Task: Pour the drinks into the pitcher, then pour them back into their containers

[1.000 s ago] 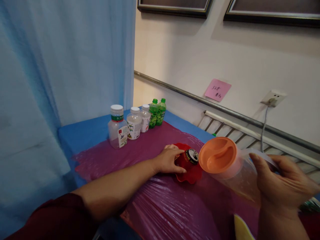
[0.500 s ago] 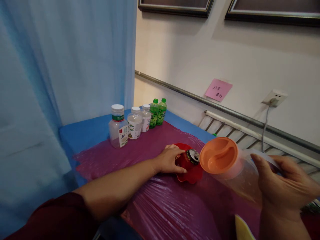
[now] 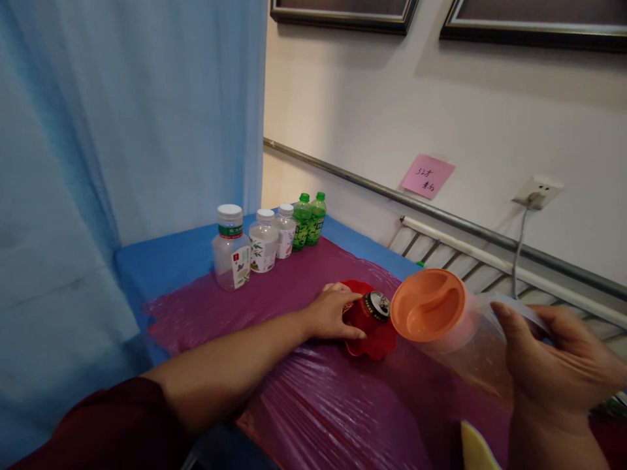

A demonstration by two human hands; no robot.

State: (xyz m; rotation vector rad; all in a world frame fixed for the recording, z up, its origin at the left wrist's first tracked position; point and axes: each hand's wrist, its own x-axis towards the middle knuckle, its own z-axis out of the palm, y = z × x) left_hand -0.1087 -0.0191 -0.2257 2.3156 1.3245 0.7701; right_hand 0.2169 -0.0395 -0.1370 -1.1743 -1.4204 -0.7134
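Two bare hands are busy about a red drinks can (image 3: pixel 365 321), which sits within a red scalloped dish (image 3: pixel 381 348), its silver top leaning to the right. The left hand (image 3: pixel 336 316) reaches in from the can's left, its fingers wrapped round the side and gripping it — thumb in front, the others behind. Well to the right of the can, the right hand (image 3: pixel 553 365) has its fingers closed on the handle of a clear pitcher (image 3: pixel 482 349); the pitcher is tipped over, its orange lid (image 3: pixel 427 313) just beside the can's top — whether they touch I cannot tell. Beneath the can and dish, a purple plastic sheet (image 3: pixel 333 411) covers part of the blue tabletop (image 3: pixel 161 254). Behind the can, to its left, stand three clear bottles (image 3: pixel 225 267) with white caps, then two green bottles (image 3: pixel 317 222). On the wall beyond the can is a pink note (image 3: pixel 428 176). Nearer than the can, to its right, a yellow object (image 3: pixel 474 447) is partly cut off.
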